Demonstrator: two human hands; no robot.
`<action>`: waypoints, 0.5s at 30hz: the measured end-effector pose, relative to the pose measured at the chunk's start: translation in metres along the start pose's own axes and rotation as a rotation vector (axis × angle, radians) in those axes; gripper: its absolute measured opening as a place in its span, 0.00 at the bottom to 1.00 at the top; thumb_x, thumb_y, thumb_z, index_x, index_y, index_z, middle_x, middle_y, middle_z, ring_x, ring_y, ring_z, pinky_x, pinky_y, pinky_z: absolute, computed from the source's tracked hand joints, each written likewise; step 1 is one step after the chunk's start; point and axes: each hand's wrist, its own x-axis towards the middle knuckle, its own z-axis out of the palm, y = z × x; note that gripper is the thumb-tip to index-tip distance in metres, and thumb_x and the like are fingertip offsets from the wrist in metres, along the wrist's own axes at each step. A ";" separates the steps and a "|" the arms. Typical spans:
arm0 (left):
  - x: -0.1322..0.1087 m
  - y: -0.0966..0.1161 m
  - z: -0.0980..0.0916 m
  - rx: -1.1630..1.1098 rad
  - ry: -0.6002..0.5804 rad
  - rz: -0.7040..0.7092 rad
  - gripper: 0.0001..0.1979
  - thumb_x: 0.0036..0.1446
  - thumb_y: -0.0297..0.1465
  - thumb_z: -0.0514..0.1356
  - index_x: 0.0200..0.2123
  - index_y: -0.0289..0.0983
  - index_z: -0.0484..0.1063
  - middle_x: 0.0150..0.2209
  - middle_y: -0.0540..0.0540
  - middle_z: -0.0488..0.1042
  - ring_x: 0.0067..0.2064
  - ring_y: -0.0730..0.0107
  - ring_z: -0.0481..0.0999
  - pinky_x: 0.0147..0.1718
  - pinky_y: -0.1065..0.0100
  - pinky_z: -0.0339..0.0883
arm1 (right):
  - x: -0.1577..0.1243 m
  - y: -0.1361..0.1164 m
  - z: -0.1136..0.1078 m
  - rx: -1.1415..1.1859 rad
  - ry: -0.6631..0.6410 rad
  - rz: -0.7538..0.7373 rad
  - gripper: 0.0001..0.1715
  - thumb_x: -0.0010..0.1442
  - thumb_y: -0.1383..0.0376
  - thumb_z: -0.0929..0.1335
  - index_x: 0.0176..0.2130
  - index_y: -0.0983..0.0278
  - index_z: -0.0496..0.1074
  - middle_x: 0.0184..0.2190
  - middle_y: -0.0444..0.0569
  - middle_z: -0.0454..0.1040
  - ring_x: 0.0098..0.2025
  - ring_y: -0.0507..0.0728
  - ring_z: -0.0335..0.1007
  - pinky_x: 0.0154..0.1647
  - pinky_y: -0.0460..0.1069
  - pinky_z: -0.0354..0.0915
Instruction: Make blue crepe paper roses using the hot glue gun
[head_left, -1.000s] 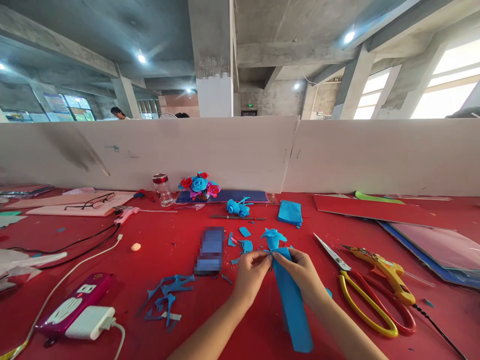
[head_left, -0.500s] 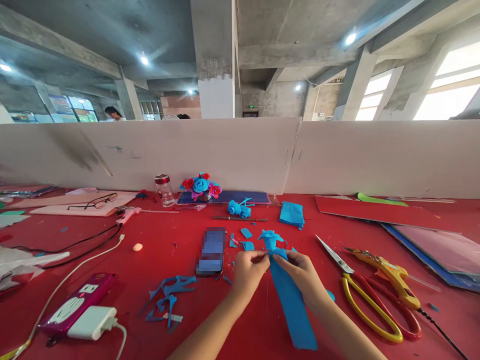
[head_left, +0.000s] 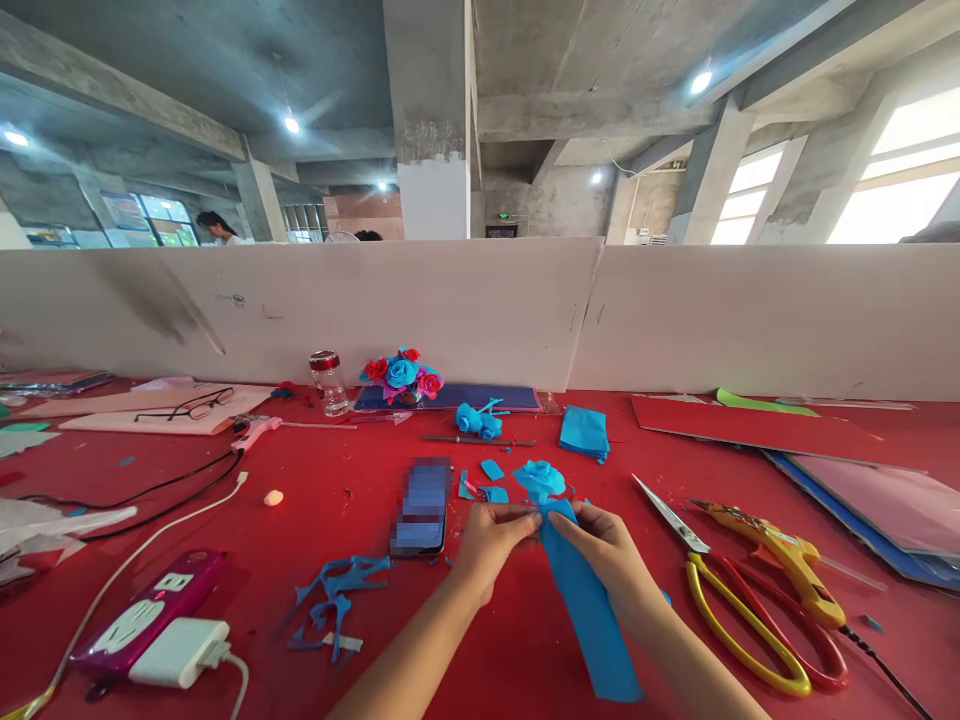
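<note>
A blue paper flower (head_left: pixel 540 480) stands above my fingertips, its petals tilted toward the camera. My left hand (head_left: pixel 491 555) pinches the flower's base from the left. From the right, my right hand (head_left: pixel 611 560) is closed on the top end of a long blue paper strip (head_left: pixel 589 620), which hangs down toward the near edge. The stem between the fingers is mostly hidden. Small blue paper pieces (head_left: pixel 493 470) lie just beyond my left hand.
Scissors (head_left: pixel 701 550) and a yellow glue gun (head_left: pixel 787 550) lie right. A phone (head_left: pixel 421 505), blue scraps (head_left: pixel 337 590) and a power strip (head_left: pixel 157 610) are left. Behind are a jar (head_left: pixel 328 383), a flower arrangement (head_left: pixel 403 374) and a blue paper stack (head_left: pixel 584 430).
The blue flower has tipped and turned, showing more of its top. The strip's lower end has shifted slightly right. Both hands keep their grip.
</note>
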 end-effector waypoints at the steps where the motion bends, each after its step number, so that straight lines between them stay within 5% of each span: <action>1: 0.000 0.001 0.000 -0.017 -0.006 -0.004 0.15 0.40 0.38 0.66 0.29 0.32 0.79 0.27 0.42 0.79 0.31 0.65 0.77 0.35 0.66 0.69 | -0.001 -0.001 0.000 0.000 -0.004 -0.002 0.20 0.43 0.52 0.73 0.27 0.66 0.73 0.18 0.43 0.70 0.18 0.49 0.61 0.19 0.44 0.59; 7: -0.002 0.007 0.002 -0.080 -0.026 -0.008 0.16 0.34 0.39 0.69 0.26 0.32 0.79 0.26 0.43 0.79 0.30 0.65 0.76 0.36 0.66 0.69 | -0.005 -0.005 0.001 -0.003 -0.003 0.009 0.19 0.43 0.52 0.73 0.25 0.65 0.72 0.16 0.40 0.67 0.17 0.47 0.59 0.18 0.44 0.57; 15: -0.003 0.005 0.000 -0.056 -0.060 -0.008 0.14 0.39 0.38 0.68 0.27 0.34 0.80 0.26 0.44 0.79 0.33 0.64 0.76 0.37 0.67 0.67 | -0.006 -0.005 0.000 -0.027 -0.005 0.012 0.19 0.45 0.52 0.72 0.27 0.65 0.72 0.17 0.40 0.68 0.18 0.48 0.60 0.18 0.44 0.58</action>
